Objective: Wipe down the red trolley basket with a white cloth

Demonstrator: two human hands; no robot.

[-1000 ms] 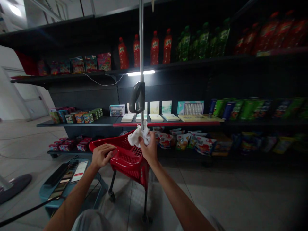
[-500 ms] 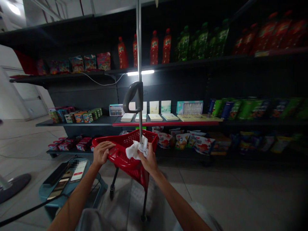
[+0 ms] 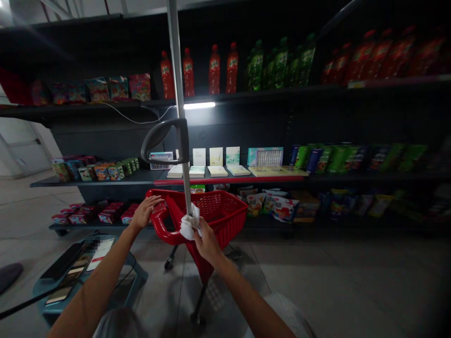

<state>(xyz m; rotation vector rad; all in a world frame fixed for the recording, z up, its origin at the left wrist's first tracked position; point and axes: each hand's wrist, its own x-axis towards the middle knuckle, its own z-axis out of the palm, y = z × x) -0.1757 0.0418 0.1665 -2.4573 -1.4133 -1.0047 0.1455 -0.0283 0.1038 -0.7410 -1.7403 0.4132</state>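
A red plastic shopping cart on wheeled legs stands in front of me. My left hand grips the left side of its handle, fingers over the top. In my right hand is a crumpled white cloth, pressed around the lower end of a metal pole. The pole rises from the cart's near side and leans to the left at the top. A grey loop handle is fixed to the pole above my hands. The cloth hides where pole and cart meet.
Behind the cart, dark shelves carry red bottles, green bottles, books and snack bags. At lower left, a blue-green stool holds phones, with a black cable running across.
The cart has swung round so its basket points more to the right. The pole has shifted left and tilted. Both hands moved with them, and the view has turned slightly right.
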